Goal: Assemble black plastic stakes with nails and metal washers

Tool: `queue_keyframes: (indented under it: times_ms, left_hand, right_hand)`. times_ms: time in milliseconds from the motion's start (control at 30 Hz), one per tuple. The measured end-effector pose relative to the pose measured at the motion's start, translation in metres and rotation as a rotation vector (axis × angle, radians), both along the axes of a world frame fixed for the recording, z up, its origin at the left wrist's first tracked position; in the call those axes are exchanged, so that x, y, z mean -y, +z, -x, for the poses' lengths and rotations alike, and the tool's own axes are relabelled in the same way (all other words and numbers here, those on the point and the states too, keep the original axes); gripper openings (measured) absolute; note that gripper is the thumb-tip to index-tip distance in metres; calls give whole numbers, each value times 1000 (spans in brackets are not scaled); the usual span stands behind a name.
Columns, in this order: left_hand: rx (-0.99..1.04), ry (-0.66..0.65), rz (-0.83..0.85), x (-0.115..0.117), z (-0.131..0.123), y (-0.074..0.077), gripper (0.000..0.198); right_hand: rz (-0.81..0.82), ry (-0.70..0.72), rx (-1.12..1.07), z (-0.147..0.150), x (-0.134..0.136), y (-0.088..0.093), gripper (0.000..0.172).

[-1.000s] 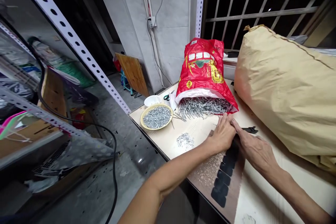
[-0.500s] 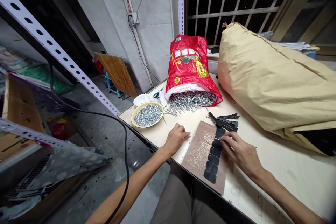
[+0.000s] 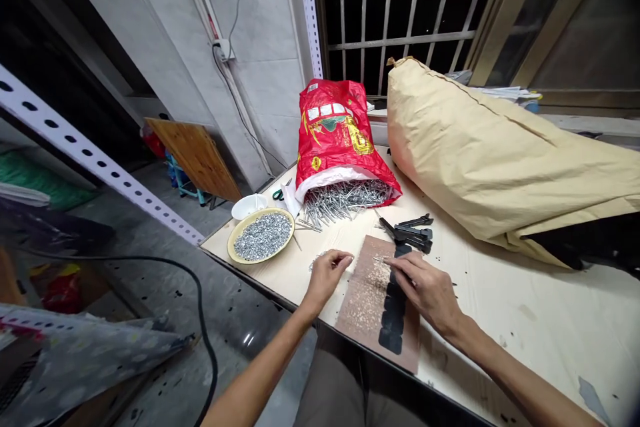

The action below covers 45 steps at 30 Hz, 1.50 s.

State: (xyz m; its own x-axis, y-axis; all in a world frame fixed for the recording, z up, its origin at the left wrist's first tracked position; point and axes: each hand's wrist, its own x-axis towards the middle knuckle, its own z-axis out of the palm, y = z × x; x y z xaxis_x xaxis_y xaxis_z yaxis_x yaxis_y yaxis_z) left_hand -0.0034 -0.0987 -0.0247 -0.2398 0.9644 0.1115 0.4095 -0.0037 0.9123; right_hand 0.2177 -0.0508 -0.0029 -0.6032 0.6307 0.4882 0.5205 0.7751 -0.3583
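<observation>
My right hand [image 3: 427, 287] is over the brown board [image 3: 353, 310]. Pinched between its thumb and fingers is a thin metal pin [image 3: 381, 259], its tip pointing left. My left hand [image 3: 326, 277] hovers by the board's left edge, thumb and forefinger pressed together on a tiny silvery piece [image 3: 352, 257] too small to name. A row of black pads [image 3: 393, 320] runs along the board, beside a patch of worn, flaky surface. Beyond the board's far end lie several black plastic parts [image 3: 411, 233] in a bunch.
A yellow bowl [image 3: 290, 248] of small metal pieces stands at the table's left edge, near a white bowl [image 3: 245, 205] and green-handled scissors [image 3: 278, 194]. Metal pins spill from a red bag [image 3: 335, 127]. A large tan sack [image 3: 480, 147] fills the back right.
The camera view has shifted to the right. My right hand has brought the pin from the black pads leftward over the flaky patch, closer to my left hand. The left fingertips are now raised and pinched.
</observation>
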Motion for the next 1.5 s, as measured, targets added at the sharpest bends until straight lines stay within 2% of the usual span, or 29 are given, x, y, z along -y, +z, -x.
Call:
queue_keyframes:
  times_ms: [67, 133, 200, 300, 533, 833, 1067, 1233, 1433, 1500]
  left_hand:
    - [462, 39, 88, 3, -9, 6, 26]
    - [792, 25, 146, 6, -20, 11, 31]
    - [970, 4, 179, 8, -29, 14, 31]
    - [1059, -11, 203, 8, -39, 17, 30]
    - [1023, 6, 194, 5, -51, 22, 29]
    - [703, 12, 98, 3, -56, 22, 25]
    - [763, -11, 152, 0, -64, 24, 29]
    - [665, 3, 120, -1, -68, 23, 29]
    - [517, 50, 85, -2, -71, 30, 26]
    - [486, 50, 80, -2, -72, 31, 26]
  right_hand:
    - [-9, 31, -3, 6, 1, 2, 25]
    - [-18, 42, 0, 9, 2, 4, 25]
    - [-30, 39, -1, 9, 3, 5, 24]
    - [-61, 21, 11, 7, 5, 7, 23]
    - [-161, -41, 109, -1, 6, 16, 26]
    - [-289, -101, 185, -5, 13, 14, 24]
    - [-297, -140, 181, -7, 15, 10, 23]
    - [-227, -177, 136, -6, 16, 7, 25]
    - [97, -133, 32, -8, 12, 4, 24]
    - [136, -124, -5, -9, 12, 3, 22]
